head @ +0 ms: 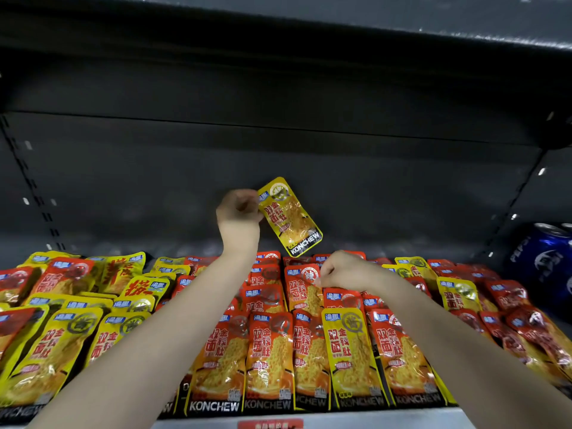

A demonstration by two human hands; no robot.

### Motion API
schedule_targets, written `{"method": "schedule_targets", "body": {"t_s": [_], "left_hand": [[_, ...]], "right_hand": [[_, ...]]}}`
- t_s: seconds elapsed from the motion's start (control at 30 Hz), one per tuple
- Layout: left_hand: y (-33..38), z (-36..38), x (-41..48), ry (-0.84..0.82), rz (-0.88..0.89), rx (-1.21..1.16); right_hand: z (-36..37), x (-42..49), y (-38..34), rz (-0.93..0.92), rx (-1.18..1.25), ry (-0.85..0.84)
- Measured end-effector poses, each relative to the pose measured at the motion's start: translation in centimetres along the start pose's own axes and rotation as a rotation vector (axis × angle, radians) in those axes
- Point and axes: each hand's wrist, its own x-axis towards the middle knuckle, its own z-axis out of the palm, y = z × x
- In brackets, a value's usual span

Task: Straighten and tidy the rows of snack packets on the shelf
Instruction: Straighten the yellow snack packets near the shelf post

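Two bare forearms reach up from the bottom of the frame over the rows of packets [269, 351], which fill the lower half of the picture on a shelf [371, 418].

The left hand [238, 212], just above the centre of the frame, is curled closed and pinches a yellow packet [289, 216] by its upper left corner. That packet hangs clear above the rows, tilted with its top towards the upper left, in front of the dark back panel [278, 156].

The right hand [343, 270], right of centre and lower, sits on the back rows with its fingers curled under. Its thumb tip touches the top edge of a red packet [301, 287]. Whether it actually grips that packet cannot be told, as the fingers are hidden.

The packets at lower left are mostly yellow and lie crooked and overlapping. Those at the centre and lower right are mostly red and stand in closer lines. One lone yellow packet [351, 354] stands in the front row between red ones.

Blue cans [544, 261] stand at the right edge of the frame, beside the packets. A red price label [270, 424] shows at bottom centre on the shelf's front lip.
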Motion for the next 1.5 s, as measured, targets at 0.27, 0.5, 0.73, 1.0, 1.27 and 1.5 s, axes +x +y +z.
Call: {"method": "schedule_targets", "body": {"t_s": [0.27, 0.5, 0.73, 1.0, 1.27, 1.5], "left_hand": [[-0.3, -0.4, -1.6, -0.141, -0.167, 0.0], [-0.3, 0.0, -3.0, -0.232, -0.321, -0.06], [0.3, -2.2, -4.1, -0.516, -0.488, -0.053], [0.8, -7.2, -3.9, -0.494, -0.469, -0.027], [1.0, -12.8, -3.1, -0.411, -0.462, -0.013], [1.8, -17.4, -2.1, -0.37, -0.431, 0.019]], "right_hand": [[-0.5, 0.3, -1.0, 0.063, 0.769, 0.264], [1.2, -0.8, -1.9, -0.083, 0.913, 0.109], [2.4, -1.1, -3.4, -0.038, 1.269, 0.052], [4.1, -1.4, -6.2, -0.085, 1.305, -0.125], [6.9, -0.5, -10.9, -0.146, 1.287, -0.126], [9.1, 0.1, -14.8, -0.161, 1.281, -0.161]]}}
